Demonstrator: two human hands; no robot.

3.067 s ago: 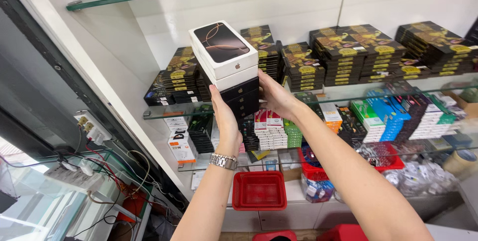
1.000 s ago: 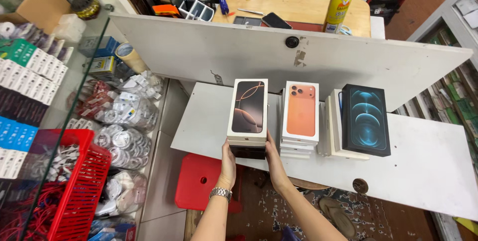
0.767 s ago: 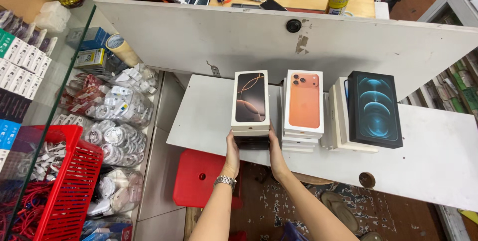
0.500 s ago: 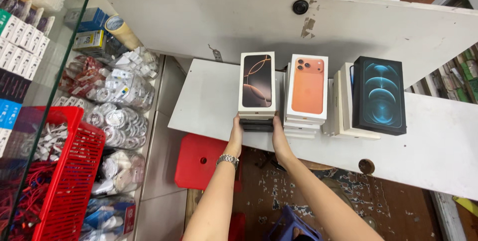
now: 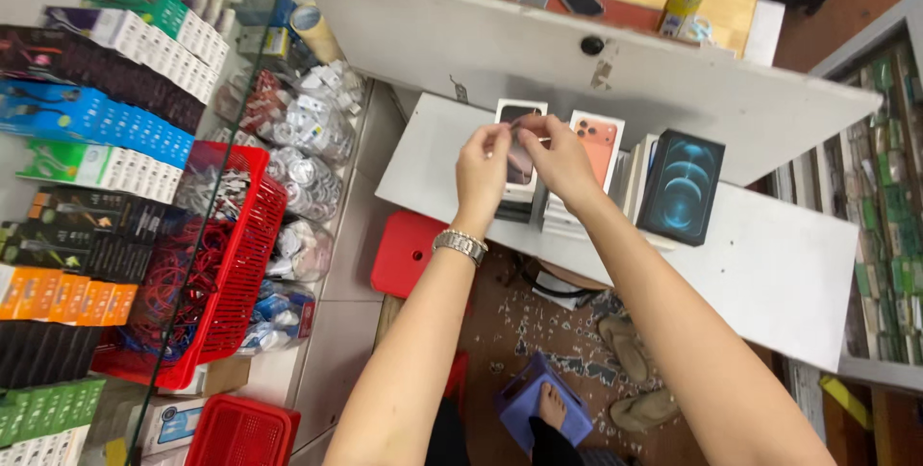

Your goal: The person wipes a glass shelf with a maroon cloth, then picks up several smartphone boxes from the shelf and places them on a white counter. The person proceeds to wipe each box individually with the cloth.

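Both hands are seen raised over the left-most stack of phone boxes (image 5: 519, 163) on the white shelf (image 5: 769, 264); the left hand (image 5: 484, 170), with a metal wristwatch (image 5: 460, 245) on its wrist, has fingers curled and pinched at the upper edge of the top box, and the right hand (image 5: 558, 153) is likewise pinched just beside it, fingertips nearly touching the left ones. Whether a thin item such as wrap or a tab is gripped between them cannot be told. Compared with half a second ago, the hands have been moved from the lower edge of the stack, where it was being steadied from beneath, to its top; the stack is now resting on the shelf unsupported, so placement is judged complete and attention is judged to have passed to the top box itself. Just beside the stack, to the right, a stack topped by an orange-pink phone box (image 5: 598, 144) is noted, then a dark blue phone box (image 5: 681, 187) standing tilted. Below the shelf a red stool (image 5: 409, 252) and a purple stool (image 5: 538, 408) are recorded, with sandals on the tiled floor. At left, behind glass, a red basket (image 5: 240, 264) of cables and rows of small packaged accessories are visible
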